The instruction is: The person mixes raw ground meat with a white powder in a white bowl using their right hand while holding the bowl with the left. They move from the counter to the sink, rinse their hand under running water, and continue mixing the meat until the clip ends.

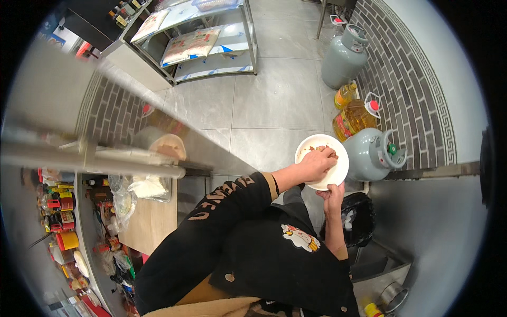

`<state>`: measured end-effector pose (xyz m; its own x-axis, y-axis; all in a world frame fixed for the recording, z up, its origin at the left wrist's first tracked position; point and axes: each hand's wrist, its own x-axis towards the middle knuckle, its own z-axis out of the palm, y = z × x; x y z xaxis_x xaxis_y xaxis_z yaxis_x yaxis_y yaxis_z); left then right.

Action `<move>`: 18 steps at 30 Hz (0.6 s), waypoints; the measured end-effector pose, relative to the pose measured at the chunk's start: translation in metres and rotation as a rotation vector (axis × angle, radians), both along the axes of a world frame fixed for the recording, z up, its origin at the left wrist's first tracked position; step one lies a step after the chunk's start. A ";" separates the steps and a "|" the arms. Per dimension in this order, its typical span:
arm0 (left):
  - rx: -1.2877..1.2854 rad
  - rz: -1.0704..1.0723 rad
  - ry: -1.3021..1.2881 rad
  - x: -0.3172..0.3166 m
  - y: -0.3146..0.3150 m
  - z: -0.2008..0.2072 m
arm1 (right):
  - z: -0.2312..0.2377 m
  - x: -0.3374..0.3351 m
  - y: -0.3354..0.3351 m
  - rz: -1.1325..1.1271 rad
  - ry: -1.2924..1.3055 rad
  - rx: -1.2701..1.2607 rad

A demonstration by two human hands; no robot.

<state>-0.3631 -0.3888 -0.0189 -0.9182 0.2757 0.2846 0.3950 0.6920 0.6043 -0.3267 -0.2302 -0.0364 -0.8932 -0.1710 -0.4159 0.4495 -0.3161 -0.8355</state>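
Note:
A white bowl is held out in front of me, over the floor. My right hand grips its near rim, thumb up on the edge and fingers beneath. My left hand reaches into the bowl from the left, its fingers curled closed around reddish-brown food pieces. More of these pieces show past the knuckles, near the far side; the palm and part of the bowl's inside are hidden. What the food is exactly is too small to tell.
Grey gas cylinders and large oil bottles line the brick wall at right. A black-lined bin stands beside my right forearm. At left are a metal cabinet, a wooden board and shelved jars; a steel rack stands ahead.

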 end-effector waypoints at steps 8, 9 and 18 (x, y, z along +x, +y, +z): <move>0.510 0.176 -0.751 -0.134 -0.036 0.018 | 0.010 -0.152 -0.013 0.222 -0.071 0.044; 0.506 0.226 -0.846 -0.150 -0.043 0.025 | 0.013 -0.168 -0.016 0.278 -0.080 0.061; 0.150 0.316 -0.390 -0.241 -0.111 0.026 | 0.020 -0.286 -0.088 0.421 -0.047 0.085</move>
<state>-0.6041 -0.4993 0.0070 -0.9955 -0.0498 -0.0802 -0.0936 0.6357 0.7663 -0.6123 -0.3185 -0.0165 -0.7326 -0.4799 -0.4827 0.5626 -0.0277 -0.8263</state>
